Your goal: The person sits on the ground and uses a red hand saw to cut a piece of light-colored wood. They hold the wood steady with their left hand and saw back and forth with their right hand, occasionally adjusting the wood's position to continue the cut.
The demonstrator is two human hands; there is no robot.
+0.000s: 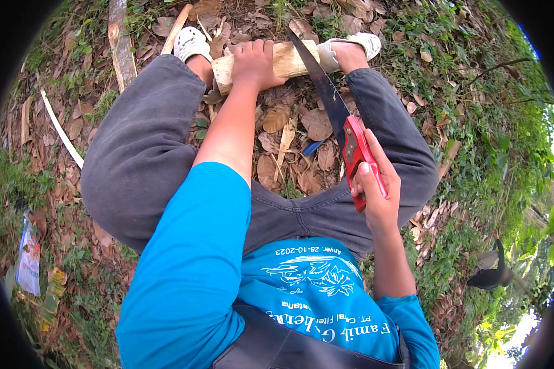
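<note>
Well left of the wood block [286, 59], a pale curved strip [61, 130] is seen on the leafy ground [317, 126]; nearer the block's left end, up and to the left, a long plank [120, 46] is laid. Just beside that end, the left shoe [192, 44] is planted. The block itself is set crosswise between both shoes, probably so that sliding is hindered. Left of its middle, it is grasped from above by the left grip [254, 63], apparently for steadiness. Across its right part, the saw [336, 107] is slanted; whether the wood is touched by the teeth cannot be told. By the block's right end, the right shoe [368, 43] is planted, seemingly as a stop. Below and right of the block, the saw's red handle [353, 144] is grasped by the right grip [383, 206], presumably for control.
</note>
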